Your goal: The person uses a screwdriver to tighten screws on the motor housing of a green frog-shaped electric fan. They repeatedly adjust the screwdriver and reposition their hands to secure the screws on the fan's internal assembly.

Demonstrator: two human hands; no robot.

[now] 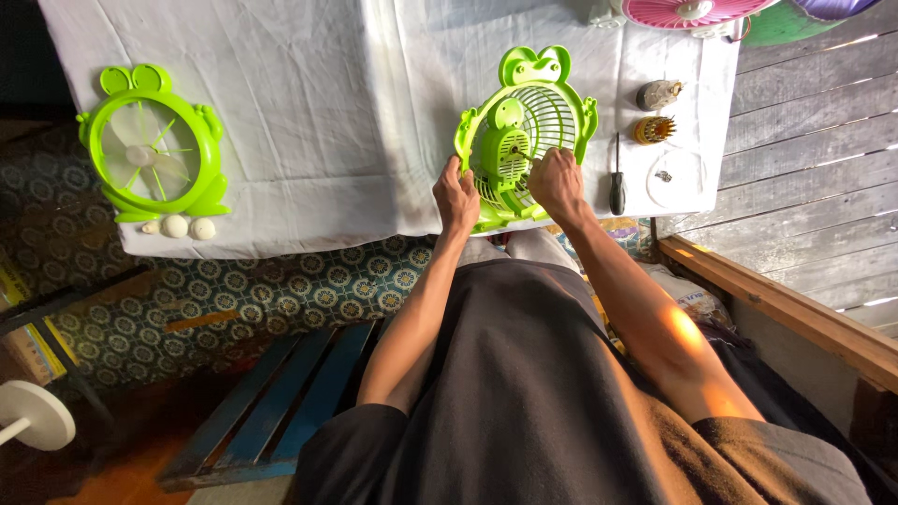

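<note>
On the white-clothed bench, we clamp our left hand on the green frog-shaped fan grille to steady it while our right hand pinches its hub, screwdriver just right of it.

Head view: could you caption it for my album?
Both hands, left and right, work on a green frog-shaped fan shell on a white-clothed table.

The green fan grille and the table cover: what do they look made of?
Green fan grille, steadied by the left hand: looks like moulded plastic, glossy, with one uniform bright colour and thin ribs. Table cover: looks like white woven cloth, matte, creased and draped over the edge.
</note>
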